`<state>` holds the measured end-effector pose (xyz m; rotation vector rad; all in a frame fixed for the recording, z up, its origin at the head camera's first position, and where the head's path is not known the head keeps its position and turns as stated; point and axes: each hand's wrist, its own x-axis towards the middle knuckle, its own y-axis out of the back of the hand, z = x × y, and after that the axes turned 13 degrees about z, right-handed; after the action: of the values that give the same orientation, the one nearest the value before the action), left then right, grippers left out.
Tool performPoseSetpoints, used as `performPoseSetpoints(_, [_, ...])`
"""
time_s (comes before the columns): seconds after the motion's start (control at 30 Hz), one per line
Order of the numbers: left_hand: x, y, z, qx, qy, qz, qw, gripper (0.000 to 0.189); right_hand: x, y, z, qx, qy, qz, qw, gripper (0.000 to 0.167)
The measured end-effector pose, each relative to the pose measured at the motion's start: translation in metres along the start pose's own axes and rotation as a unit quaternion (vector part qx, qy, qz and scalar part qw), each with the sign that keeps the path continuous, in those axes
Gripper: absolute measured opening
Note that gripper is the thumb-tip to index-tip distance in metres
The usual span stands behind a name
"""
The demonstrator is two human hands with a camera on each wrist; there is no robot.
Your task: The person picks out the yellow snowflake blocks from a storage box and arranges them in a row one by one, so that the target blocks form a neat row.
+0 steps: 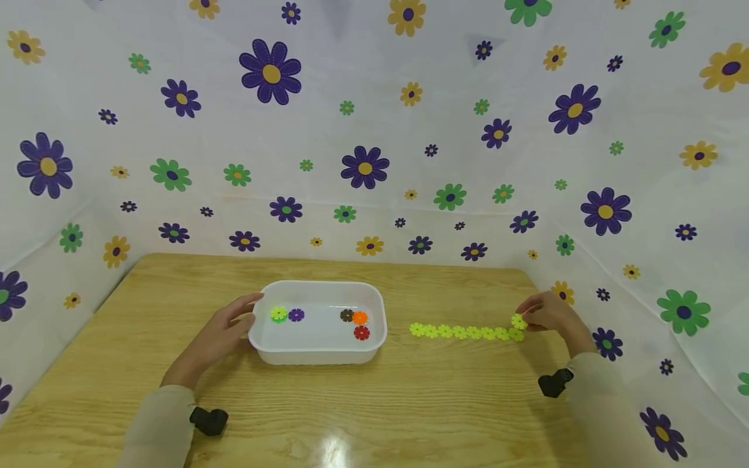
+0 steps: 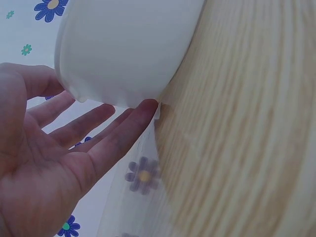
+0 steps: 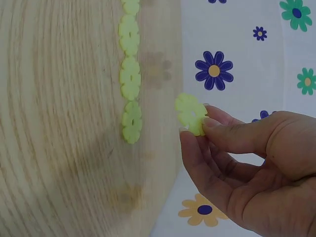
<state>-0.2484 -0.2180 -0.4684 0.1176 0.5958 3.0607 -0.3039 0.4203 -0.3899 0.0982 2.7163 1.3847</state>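
My right hand (image 1: 549, 312) pinches a yellow flower-shaped plastic disc (image 3: 190, 113) between thumb and fingers, held above the table. Just left of and below it, a straight row of several yellow flower-shaped discs (image 1: 459, 332) lies on the wood; the held disc is apart from the row in the right wrist view. At the left end of a white plastic tub (image 1: 318, 357), my left hand (image 1: 222, 330) has its fingers fairly straight, with fingertips against the tub's wall and the thumb by its rim in the left wrist view.
Inside the tub lie a yellow disc (image 1: 278, 312) over a green one, a purple disc (image 1: 296, 315), a brown disc (image 1: 347, 316), an orange disc (image 1: 360, 318) and a red disc (image 1: 361, 333). Flower-printed white cloth (image 1: 328, 136) encloses the wooden table (image 1: 374, 409) at back and sides.
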Motion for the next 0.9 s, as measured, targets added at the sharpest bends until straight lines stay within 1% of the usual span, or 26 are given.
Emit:
performPoseSetpoints(0.17, [-0.002,0.002,-0.001,0.007,-0.001,0.004,1.0,0.056,0.001,0.002,0.013,0.001,-0.002,0.019,0.9998,0.025])
performPoseSetpoints(0.27, [-0.002,0.002,-0.002,0.002,-0.003,0.002,1.0,0.056,0.002,0.002,0.021,-0.011,-0.009,0.035,0.9993,0.024])
performPoseSetpoints(0.4, [-0.001,0.001,-0.002,0.002,-0.002,0.001,1.0,0.056,0.005,0.002,0.029,-0.021,-0.022,0.043,0.9986,0.025])
performPoseSetpoints(0.63, [0.004,-0.002,-0.001,-0.001,0.001,0.0,1.0,0.057,0.007,0.002,0.044,-0.033,-0.029,0.042,0.9982,0.026])
performPoseSetpoints(0.8, [0.003,-0.001,0.0,0.007,0.005,0.001,1.0,0.057,0.007,-0.002,0.051,-0.019,-0.036,0.027,0.9988,0.026])
performPoseSetpoints(0.9, [0.002,0.0,-0.001,0.012,0.002,0.002,0.9999,0.056,0.007,-0.005,0.055,-0.009,-0.047,0.018,0.9987,0.027])
